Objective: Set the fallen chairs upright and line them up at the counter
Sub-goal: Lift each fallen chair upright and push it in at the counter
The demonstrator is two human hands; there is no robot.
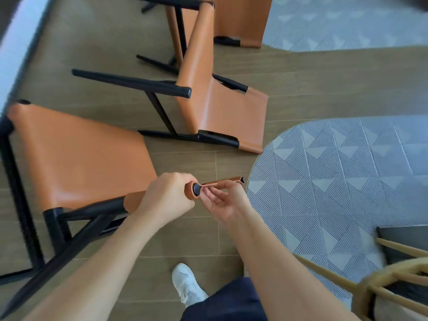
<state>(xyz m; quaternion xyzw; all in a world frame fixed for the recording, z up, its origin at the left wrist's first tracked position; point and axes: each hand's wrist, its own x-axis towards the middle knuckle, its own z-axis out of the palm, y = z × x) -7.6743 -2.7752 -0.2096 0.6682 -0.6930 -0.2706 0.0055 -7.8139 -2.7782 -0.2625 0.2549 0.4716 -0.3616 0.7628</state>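
As both hands close on it, the nearest chair stands at 8 o'clock, orange seat facing up, black frame slanting toward the bottom left corner. I cannot tell whether all its legs are on the floor.

Hands:
- The left hand has its fingers wrapped fully round the orange-covered end of the backrest rail, just behind the black end cap.
- The right hand, palm turned up, pinches the thin top edge of the backrest between curled fingers and thumb, just beside the cap. The two hands are nearly touching.

Other chairs:
- The second chair lies on its side at 12 o'clock from the hands, legs pointing to 9 o'clock, backrest flat on the floor toward 3 o'clock.
- The third chair is at 12 o'clock beyond it, partly cut off by the top edge. It also looks tipped over, its legs crossing behind the second chair's seat.

Surroundings:
- The counter shows as a pale strip along the 10 o'clock edge.
- The plank floor runs under all three chairs.
- A grey patterned rug fills 3 o'clock.
- A light wooden chair sits at 5 o'clock.
- A white shoe is planted at 6 o'clock.
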